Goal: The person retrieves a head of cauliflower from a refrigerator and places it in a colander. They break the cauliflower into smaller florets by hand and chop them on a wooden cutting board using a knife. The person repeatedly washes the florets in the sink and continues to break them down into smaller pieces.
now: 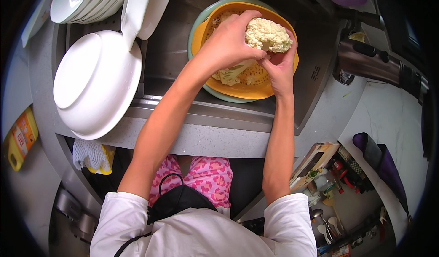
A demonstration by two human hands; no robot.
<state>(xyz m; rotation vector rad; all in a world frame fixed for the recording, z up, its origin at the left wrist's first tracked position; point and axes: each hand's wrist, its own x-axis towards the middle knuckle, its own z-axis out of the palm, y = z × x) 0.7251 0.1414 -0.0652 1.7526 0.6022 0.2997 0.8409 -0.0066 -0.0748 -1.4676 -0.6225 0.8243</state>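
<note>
My left hand (233,42) and my right hand (282,68) hold a large piece of cauliflower (267,34) between them, the left at its left side, the right around its right and lower side. Below them is a yellow-orange perforated colander (245,90), set inside a pale green basin (192,34) in the dark metal sink (168,65). Another cauliflower floret with its stem (229,76) lies in the colander, with small crumbs around it. My hands hide part of the colander's inside.
An upturned white bowl (103,85) rests at the sink's left edge, beside stacked white bowls (85,1) and other white dishes. A grey stone counter edge (219,140) runs before me. Right of the sink lies a dark appliance with a long body (370,58). A yellow bottle (22,138) is far left.
</note>
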